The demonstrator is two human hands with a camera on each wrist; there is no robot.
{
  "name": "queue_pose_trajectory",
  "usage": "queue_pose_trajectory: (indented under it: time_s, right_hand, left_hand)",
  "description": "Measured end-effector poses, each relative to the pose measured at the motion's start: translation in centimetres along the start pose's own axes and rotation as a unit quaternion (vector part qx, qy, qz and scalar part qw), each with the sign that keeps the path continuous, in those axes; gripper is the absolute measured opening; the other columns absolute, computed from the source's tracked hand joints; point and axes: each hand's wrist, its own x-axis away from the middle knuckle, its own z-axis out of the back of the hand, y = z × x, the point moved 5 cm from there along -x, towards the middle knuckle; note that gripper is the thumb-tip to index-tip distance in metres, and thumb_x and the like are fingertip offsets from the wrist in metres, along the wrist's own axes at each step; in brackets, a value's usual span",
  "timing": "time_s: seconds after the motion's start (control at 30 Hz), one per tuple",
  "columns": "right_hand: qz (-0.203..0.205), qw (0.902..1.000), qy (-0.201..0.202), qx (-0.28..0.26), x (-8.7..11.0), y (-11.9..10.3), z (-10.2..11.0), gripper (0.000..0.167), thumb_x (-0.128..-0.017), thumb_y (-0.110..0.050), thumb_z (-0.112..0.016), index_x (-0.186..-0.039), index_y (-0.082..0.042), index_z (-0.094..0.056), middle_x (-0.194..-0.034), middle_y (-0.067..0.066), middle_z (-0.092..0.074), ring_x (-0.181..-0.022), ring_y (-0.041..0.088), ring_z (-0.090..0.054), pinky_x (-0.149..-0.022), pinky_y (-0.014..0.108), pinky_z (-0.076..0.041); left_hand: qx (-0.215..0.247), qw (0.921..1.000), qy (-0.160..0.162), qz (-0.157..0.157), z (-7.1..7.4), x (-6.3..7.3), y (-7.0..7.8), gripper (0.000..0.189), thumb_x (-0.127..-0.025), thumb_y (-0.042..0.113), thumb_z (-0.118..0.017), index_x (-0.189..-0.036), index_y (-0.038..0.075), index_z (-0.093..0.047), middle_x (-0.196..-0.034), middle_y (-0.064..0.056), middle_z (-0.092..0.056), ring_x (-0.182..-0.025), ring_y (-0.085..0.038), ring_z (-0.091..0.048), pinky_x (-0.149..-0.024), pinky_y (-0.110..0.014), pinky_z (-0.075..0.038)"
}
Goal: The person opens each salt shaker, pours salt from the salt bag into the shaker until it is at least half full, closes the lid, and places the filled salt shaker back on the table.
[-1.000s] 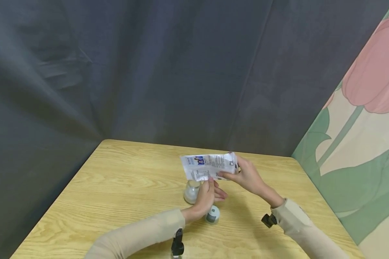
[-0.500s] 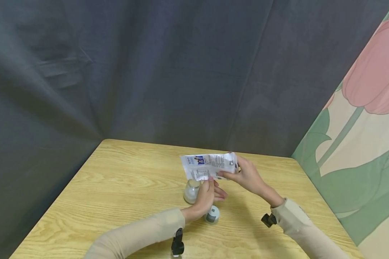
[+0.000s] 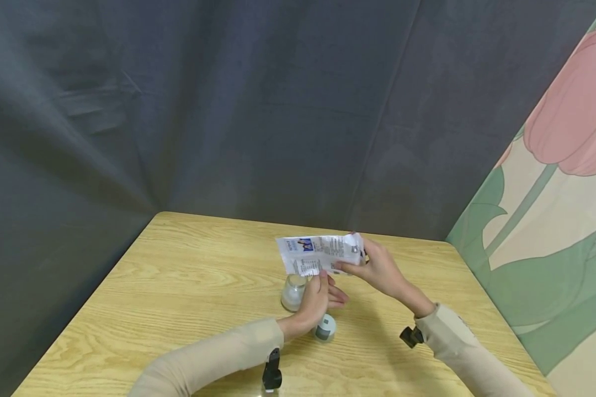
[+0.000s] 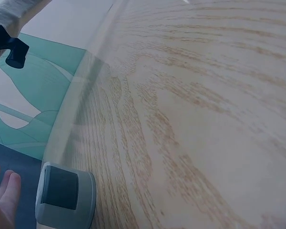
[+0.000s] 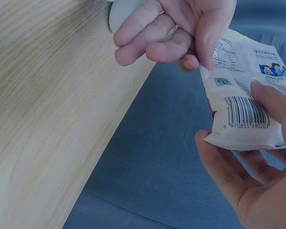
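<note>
A white printed plastic packet [image 3: 323, 253], with a barcode visible in the right wrist view, is held up over the table. My right hand [image 3: 379, 270] grips its right end, thumb on the near face and fingers behind and below. At the packet's lower edge my left hand [image 3: 314, 300] pinches it between thumb and index finger; the other fingers stretch out to the right. Beneath the packet's left part stands a clear glass jar [image 3: 292, 296] with something whitish inside, partly hidden by the left hand. Close to the left wrist is a small pale round container [image 3: 325, 327] with a grey square mark.
The wood-grain table [image 3: 203, 264] spreads around the hands, its far edge against a dark curtain [image 3: 278, 110]. A wall with a tulip pattern [image 3: 566, 220] borders the right side. Black wrist cameras hang at both sleeves.
</note>
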Motion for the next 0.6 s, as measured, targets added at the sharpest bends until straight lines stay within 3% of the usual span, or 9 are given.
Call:
queue_pose_trajectory:
  time_s: [0.27,0.5,0.6]
  right_hand:
    - [0.004,1.0,0.005,-0.002,-0.1,-0.1,0.1,0.042,-0.08,-0.011,-0.085,-0.117,-0.011,-0.065,-0.105,0.003,-0.072,-0.082,0.013,-0.068,-0.057,0.028,-0.055]
    - [0.009,0.9999,0.007,-0.007,-0.2,-0.1,0.1,0.042,-0.079,-0.011,-0.085,-0.116,-0.011,-0.065,-0.105,0.003,-0.072,-0.082,0.013,-0.068,-0.057,0.028,-0.057]
    - [0.01,0.9999,0.008,-0.005,-0.2,0.0,0.0,0.041,-0.079,-0.01,-0.085,-0.115,-0.011,-0.065,-0.104,0.003,-0.072,-0.082,0.012,-0.068,-0.057,0.028,-0.057]
  left_hand:
    - [0.002,0.9999,-0.004,-0.013,-0.3,1.6,2.8,0.038,-0.112,0.017,-0.019,-0.099,-0.006,-0.045,-0.085,-0.032,-0.066,-0.084,-0.049,-0.068,-0.075,-0.044,-0.062]
    - [0.001,1.0,-0.008,-0.001,0.1,0.1,0.2,0.044,-0.112,0.027,-0.018,-0.103,-0.006,-0.045,-0.086,-0.03,-0.067,-0.085,-0.048,-0.068,-0.074,-0.042,-0.062]
    - [0.003,1.0,-0.006,-0.002,0.1,0.0,-0.1,0.045,-0.111,0.03,-0.019,-0.103,-0.005,-0.045,-0.086,-0.028,-0.068,-0.084,-0.045,-0.069,-0.074,-0.041,-0.062]
